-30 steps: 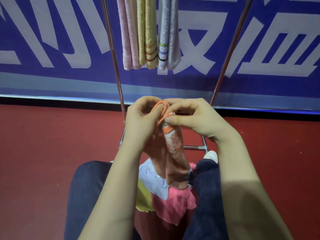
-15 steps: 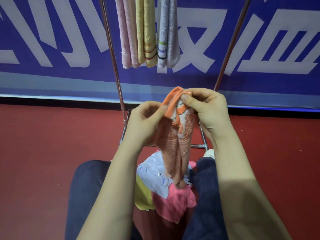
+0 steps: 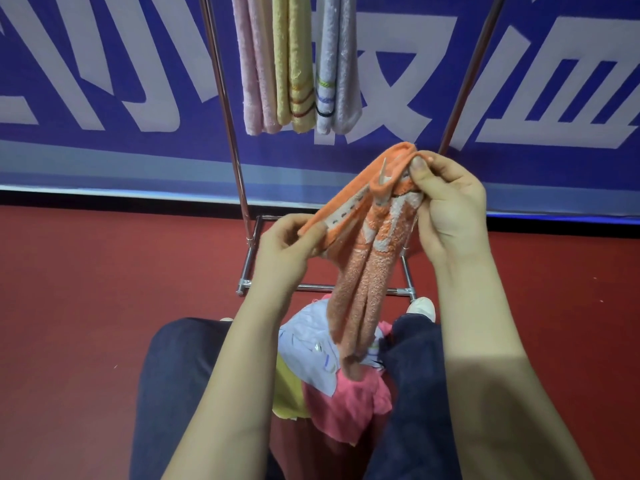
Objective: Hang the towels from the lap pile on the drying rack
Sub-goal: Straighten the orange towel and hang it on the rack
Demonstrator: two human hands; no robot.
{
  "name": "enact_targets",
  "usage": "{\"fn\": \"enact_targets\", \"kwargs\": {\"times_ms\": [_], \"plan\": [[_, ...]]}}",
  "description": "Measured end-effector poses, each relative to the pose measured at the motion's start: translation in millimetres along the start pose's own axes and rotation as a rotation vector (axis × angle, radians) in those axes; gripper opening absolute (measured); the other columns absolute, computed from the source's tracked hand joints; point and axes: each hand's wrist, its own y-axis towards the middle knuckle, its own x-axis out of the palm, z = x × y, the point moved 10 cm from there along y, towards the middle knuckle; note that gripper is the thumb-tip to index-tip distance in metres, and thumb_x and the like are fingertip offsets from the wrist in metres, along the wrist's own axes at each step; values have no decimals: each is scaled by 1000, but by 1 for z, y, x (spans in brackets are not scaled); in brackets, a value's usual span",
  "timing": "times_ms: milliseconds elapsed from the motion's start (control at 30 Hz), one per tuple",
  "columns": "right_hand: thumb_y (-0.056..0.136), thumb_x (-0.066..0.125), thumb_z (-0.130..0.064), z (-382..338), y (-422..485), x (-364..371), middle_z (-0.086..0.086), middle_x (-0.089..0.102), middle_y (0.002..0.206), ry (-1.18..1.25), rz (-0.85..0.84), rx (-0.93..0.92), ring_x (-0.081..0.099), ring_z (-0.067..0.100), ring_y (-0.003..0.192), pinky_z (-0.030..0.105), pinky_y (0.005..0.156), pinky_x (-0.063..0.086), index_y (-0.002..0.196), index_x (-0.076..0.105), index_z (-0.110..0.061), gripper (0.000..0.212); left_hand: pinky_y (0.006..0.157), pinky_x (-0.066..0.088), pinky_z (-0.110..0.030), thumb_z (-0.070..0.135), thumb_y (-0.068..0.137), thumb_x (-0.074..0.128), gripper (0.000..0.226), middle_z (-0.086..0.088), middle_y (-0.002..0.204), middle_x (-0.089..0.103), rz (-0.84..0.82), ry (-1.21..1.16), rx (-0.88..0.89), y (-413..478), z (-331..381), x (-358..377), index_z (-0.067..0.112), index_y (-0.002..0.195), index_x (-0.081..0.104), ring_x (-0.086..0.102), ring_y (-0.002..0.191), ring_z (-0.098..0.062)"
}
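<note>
An orange towel (image 3: 367, 271) hangs bunched between my hands above my lap. My right hand (image 3: 446, 206) pinches its upper hem, higher up. My left hand (image 3: 284, 247) pinches the hem's other end, lower and to the left. The towel's bottom touches the lap pile (image 3: 332, 382) of light blue, yellow and pink towels between my knees. The metal drying rack (image 3: 228, 119) stands just ahead; a pink towel (image 3: 252, 77), a yellow towel (image 3: 294, 71) and a grey towel (image 3: 337, 74) hang side by side from its top, which is out of view.
The rack's right post (image 3: 467, 81) slants up behind my right hand, and its base bar (image 3: 311, 288) lies on the red floor (image 3: 86, 306) near my feet. A blue banner wall (image 3: 104, 81) with large white characters runs behind the rack.
My right hand has lifted the orange towel's hem up and to the right. My left hand has slid left along the hem, so the top edge is spreading out.
</note>
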Motion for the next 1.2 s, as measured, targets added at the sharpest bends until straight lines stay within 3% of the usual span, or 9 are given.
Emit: {"fn": "enact_targets", "kwargs": {"times_ms": [100,167,300,567,667,800,933,1067,1200], "plan": [[87,63,2,11,7,-23,4,70,72,-136,138,42,67,14,70,29,71,55,82,67,-5,9,59,47,-22,6,85,69,8,-3,70,59,146,-230,-57,1,3,-17,10,80,65,49,66,-17],[81,71,-6,21,11,-45,3,70,76,-518,258,90,68,17,74,35,75,56,75,69,-15,11,50,42,-17,4,83,71,10,-3,67,58,242,-305,-72,1,6,-29,10,77,64,49,58,-13],[77,67,-19,15,6,-60,1,70,82,-1009,420,82,66,25,83,37,78,55,69,67,-15,8,52,44,-20,3,82,70,6,-4,64,62,458,-420,-62,-2,10,-58,2,82,65,57,52,-11],[77,72,1,83,-21,3,4,69,62,-362,101,385,63,11,53,21,54,52,74,69,-7,9,76,55,-33,5,81,73,9,1,65,68,394,-286,-60,-5,6,-44,10,78,67,64,68,-15],[82,67,2,91,-29,20,5,70,68,-231,22,441,65,13,60,25,65,56,84,70,-3,6,77,55,-34,2,80,71,8,-6,75,71,307,-221,-62,-5,2,-30,9,82,74,64,72,-19],[86,60,7,87,-36,39,12,73,88,-229,-130,431,70,18,74,23,66,57,105,69,2,21,82,57,-39,5,81,71,19,-4,78,74,248,-169,-63,-7,6,-23,22,74,77,70,78,-21],[86,60,7,76,-40,51,8,76,83,-230,-223,326,72,16,77,22,65,55,88,73,-5,18,82,58,-40,4,82,70,14,-9,82,76,215,-169,-27,-7,20,-18,16,82,78,73,85,-27],[78,73,2,75,-37,39,16,74,88,-279,-84,278,72,24,82,27,71,56,96,72,5,18,77,59,-37,5,76,78,12,-7,76,74,289,-175,-52,-9,21,-23,7,86,72,74,78,-23],[77,75,1,70,-36,41,0,73,73,-399,-119,203,70,10,70,18,66,54,84,74,-6,10,82,59,-42,4,77,76,12,-11,83,75,268,-158,-51,-9,21,-21,4,89,74,74,83,-25]]}}
